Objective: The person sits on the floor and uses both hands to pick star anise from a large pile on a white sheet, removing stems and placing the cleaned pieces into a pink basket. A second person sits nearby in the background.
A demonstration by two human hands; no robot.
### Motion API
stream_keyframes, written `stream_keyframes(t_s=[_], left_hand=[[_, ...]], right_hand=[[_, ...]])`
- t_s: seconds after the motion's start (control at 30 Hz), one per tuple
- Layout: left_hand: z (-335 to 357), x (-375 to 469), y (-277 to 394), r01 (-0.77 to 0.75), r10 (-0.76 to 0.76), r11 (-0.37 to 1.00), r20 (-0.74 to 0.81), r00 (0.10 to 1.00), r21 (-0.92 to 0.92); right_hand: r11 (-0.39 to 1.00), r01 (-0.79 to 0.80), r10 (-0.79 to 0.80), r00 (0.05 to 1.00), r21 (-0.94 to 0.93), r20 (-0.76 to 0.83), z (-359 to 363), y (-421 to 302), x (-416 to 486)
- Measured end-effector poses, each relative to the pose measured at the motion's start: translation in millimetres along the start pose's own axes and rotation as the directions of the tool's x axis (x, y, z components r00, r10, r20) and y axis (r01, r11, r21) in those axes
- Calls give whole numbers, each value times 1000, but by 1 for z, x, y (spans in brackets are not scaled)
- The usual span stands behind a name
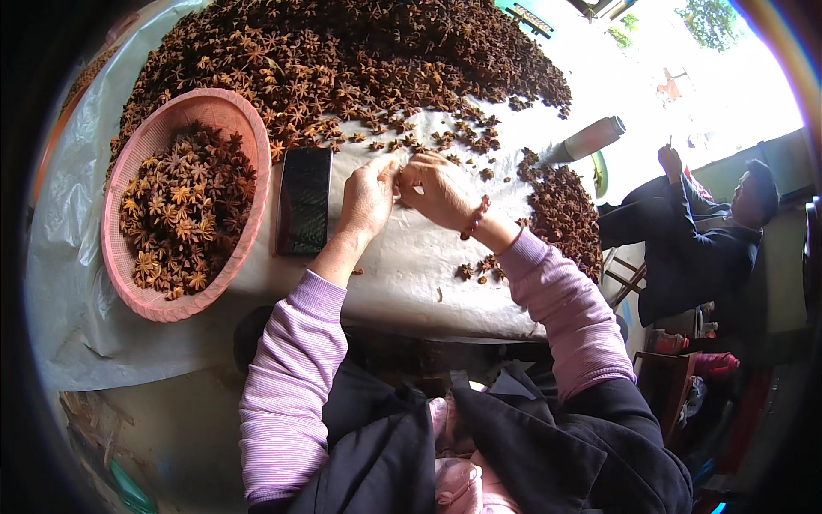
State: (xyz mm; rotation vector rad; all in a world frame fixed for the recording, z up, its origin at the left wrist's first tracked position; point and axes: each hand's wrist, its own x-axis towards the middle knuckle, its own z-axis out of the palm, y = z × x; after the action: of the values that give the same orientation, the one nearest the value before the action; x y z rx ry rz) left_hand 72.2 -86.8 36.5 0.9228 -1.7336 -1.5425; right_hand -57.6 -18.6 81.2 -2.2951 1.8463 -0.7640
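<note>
My left hand [370,193] and my right hand [438,187] meet at the fingertips over a table covered with plastic sheeting [392,292]. A small dark piece, perhaps star anise, shows between the fingers; most of it is hidden. Beyond my hands spreads a large heap of dried star anise [334,70], with loose pieces at its near edge. A pink plastic basket [257,122] holding star anise [186,205] stands at the left. Between it and my left hand lies a black smartphone [303,200]. A darker pile of star anise [565,215] lies right of my right hand.
A capped bottle [594,137] lies tilted beyond the right pile, near a green-rimmed container [600,175]. A few loose pieces [481,268] lie near my right forearm. At the far right a person [700,238] in dark clothes sits. A wooden stool [626,279] is beside them.
</note>
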Motion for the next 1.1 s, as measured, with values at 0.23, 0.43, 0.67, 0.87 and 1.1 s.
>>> stream_keyframes(t_s=[0.23,0.43,0.67,0.87,1.1], left_hand=[[19,-17,0,-404,397,846,96,913,348],[10,-10,-3,-422,410,835,112,905,352],[29,-6,-17,-359,128,576,352,927,735],[9,-7,-10,-328,329,630,141,934,704],[-12,5,-1,-272,346,724,8,938,633]], right_hand=[[930,-69,65,998,-360,-22,-9,13,-30],[940,-224,14,779,258,627,-58,26,-32],[947,-319,314,945,45,94,2,88,44],[877,-305,367,924,-371,108,43,82,91],[898,-197,188,980,394,62,28,54,26]])
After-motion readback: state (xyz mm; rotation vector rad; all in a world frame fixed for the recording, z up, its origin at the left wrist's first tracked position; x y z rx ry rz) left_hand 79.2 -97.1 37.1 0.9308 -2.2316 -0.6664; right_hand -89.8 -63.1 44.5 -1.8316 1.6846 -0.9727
